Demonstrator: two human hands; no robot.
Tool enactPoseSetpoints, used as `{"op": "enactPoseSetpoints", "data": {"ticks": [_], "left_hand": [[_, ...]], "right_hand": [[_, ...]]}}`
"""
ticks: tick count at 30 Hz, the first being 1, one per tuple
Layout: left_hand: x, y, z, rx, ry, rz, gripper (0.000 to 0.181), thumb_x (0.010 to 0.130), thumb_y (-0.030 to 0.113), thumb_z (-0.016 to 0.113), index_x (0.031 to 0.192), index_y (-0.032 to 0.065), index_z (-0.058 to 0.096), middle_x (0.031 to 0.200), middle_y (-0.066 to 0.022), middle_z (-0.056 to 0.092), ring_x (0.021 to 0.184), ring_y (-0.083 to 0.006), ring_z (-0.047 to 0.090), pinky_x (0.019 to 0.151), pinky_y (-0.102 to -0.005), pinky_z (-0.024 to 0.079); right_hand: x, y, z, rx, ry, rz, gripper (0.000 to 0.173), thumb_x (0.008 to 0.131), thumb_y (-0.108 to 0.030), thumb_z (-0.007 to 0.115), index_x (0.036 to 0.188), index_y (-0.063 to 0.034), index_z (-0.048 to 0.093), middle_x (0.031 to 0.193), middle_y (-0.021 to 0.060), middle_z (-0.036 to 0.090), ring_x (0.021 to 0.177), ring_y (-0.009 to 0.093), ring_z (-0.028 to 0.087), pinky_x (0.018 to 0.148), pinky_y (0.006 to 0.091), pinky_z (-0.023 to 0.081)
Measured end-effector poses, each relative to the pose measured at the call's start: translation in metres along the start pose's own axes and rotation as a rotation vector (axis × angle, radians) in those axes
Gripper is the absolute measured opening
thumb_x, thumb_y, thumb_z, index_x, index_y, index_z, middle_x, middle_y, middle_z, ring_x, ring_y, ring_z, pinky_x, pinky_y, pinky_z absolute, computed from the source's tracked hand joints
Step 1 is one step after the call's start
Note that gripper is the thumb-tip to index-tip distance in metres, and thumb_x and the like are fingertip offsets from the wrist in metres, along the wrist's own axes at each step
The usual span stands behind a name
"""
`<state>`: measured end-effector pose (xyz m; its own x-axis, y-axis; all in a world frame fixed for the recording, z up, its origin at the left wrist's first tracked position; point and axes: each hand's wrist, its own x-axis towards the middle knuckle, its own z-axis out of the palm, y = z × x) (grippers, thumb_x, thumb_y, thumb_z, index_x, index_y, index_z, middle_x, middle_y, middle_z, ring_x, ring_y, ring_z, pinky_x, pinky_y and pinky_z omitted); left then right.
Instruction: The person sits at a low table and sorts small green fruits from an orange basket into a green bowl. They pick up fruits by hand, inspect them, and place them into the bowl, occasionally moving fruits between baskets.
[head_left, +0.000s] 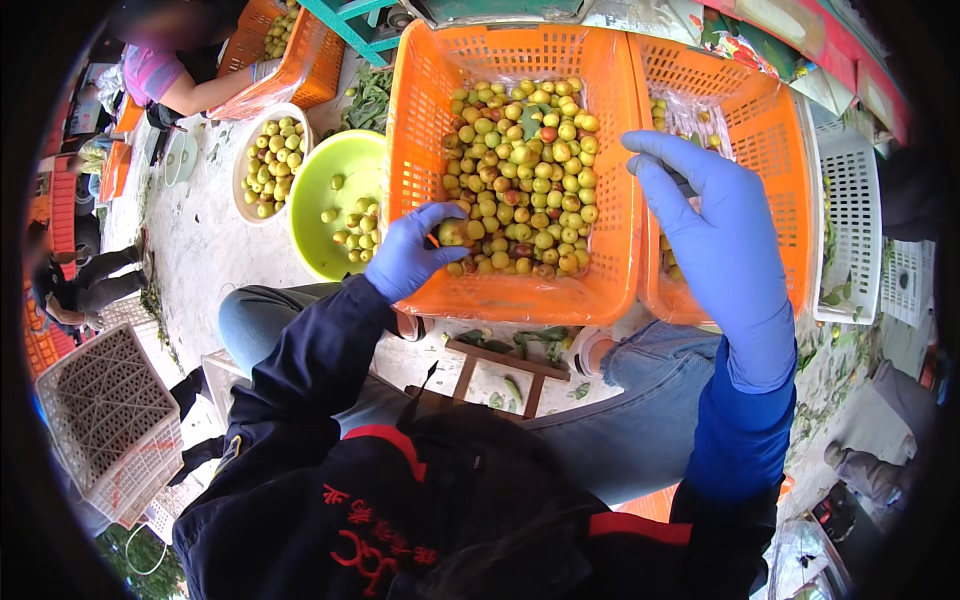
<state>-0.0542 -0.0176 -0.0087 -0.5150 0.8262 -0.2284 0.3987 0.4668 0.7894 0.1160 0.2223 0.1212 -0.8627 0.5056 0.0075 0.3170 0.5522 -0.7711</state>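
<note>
An orange plastic crate (517, 300) lined with clear film stands before me, holding many small green-yellow fruits (525, 180), some with brown patches. My left hand (411, 251), in a blue glove, grips a round greenish-brown fruit (452, 232) between thumb and fingers at the crate's left side. My right hand (720, 232), also blue-gloved, is raised over a second orange crate (780, 150) on the right. Its fingers are extended with a gap to the thumb, and no fruit shows in it. Some fruits and clear film lie inside that second crate.
Left of the crate are a lime-green basin (311, 217) and a white basin (244, 180), both with fruits. A co-worker (161, 79) is at another orange crate (319, 75). White crates (862, 217) stand far right. A wooden frame (465, 375) lies between my legs.
</note>
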Motion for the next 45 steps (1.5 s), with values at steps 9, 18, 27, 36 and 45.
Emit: {"op": "enactPoseSetpoints", "data": {"ticks": [9, 18, 27, 36, 45], "left_hand": [[-0.309, -0.159, -0.242, 0.484, 0.886, -0.524, 0.028, 0.08, 0.008, 0.066, 0.106, 0.005, 0.057, 0.077, -0.0023, 0.059, 0.056, -0.0072, 0.053, 0.047, -0.022, 0.044], [-0.442, -0.312, -0.169, 0.608, 0.298, -1.346, 0.099, 0.059, 0.036, 0.081, 0.138, 0.003, 0.03, 0.14, -0.0262, 0.028, 0.131, -0.0356, 0.029, 0.104, -0.0366, 0.032], [-0.084, -0.064, -0.165, 0.413, 0.66, 0.073, 0.027, 0.084, -0.004, 0.055, 0.109, 0.0054, 0.06, 0.105, -0.0048, 0.061, 0.091, -0.0135, 0.06, 0.074, -0.025, 0.049], [0.081, -0.147, 0.079, 0.895, -0.422, -0.033, 0.066, 0.076, 0.019, 0.067, 0.135, 0.0218, 0.036, 0.142, -0.0147, 0.023, 0.125, -0.0337, 0.036, 0.089, -0.043, 0.044], [0.083, -0.159, 0.151, 0.907, -0.097, -0.267, 0.051, 0.076, 0.009, 0.061, 0.12, 0.0251, 0.043, 0.13, -0.0136, 0.031, 0.115, -0.0356, 0.04, 0.069, -0.0391, 0.051]], "right_hand": [[-0.006, 0.006, 0.004, 0.118, 0.038, -0.047, 0.024, 0.086, -0.018, 0.056, 0.104, -0.0025, 0.062, 0.085, 0.0131, 0.066, 0.076, 0.018, 0.064, 0.068, 0.028, 0.049], [-0.007, 0.003, 0.009, 0.129, 0.011, -0.043, 0.024, 0.088, -0.016, 0.055, 0.107, -0.0017, 0.062, 0.084, 0.0117, 0.065, 0.076, 0.014, 0.062, 0.069, 0.0263, 0.049], [-0.006, 0.0, 0.009, 0.083, -0.002, -0.051, 0.026, 0.087, -0.016, 0.056, 0.107, -0.0016, 0.062, 0.088, 0.0138, 0.066, 0.08, 0.017, 0.064, 0.072, 0.0279, 0.049], [-0.006, 0.013, 0.021, -0.004, 0.069, -0.123, 0.021, 0.081, -0.013, 0.061, 0.1, -0.004, 0.064, 0.086, 0.0151, 0.065, 0.077, 0.029, 0.063, 0.069, 0.0362, 0.05], [-0.005, -0.007, 0.006, -0.092, -0.091, -0.022, 0.028, 0.082, 0.0, 0.055, 0.109, -0.0003, 0.061, 0.093, 0.0156, 0.064, 0.087, 0.021, 0.063, 0.078, 0.0291, 0.048]]}}
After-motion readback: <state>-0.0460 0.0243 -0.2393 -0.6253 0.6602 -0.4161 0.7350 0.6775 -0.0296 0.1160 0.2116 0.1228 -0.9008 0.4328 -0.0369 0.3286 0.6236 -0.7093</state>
